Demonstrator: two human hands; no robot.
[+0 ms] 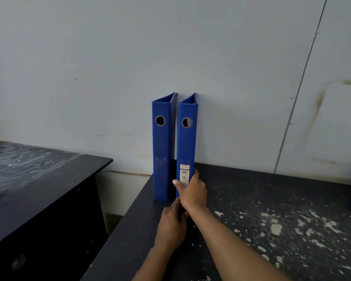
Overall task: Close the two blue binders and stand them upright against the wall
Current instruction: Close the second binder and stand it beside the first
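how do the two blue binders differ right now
The left blue binder has a plain spine; the right blue binder carries a white barcode label low on its spine. The left one stands untouched, while the right hand grips the right one's lower spine and the left hand is at its base. Both are closed, upright on the black table against the wall, spine finger holes facing out.

At our seven o'clock we see a second dark desk (39, 179), its top scuffed pale, apart from the paint-chipped black table (282, 220) at four o'clock.
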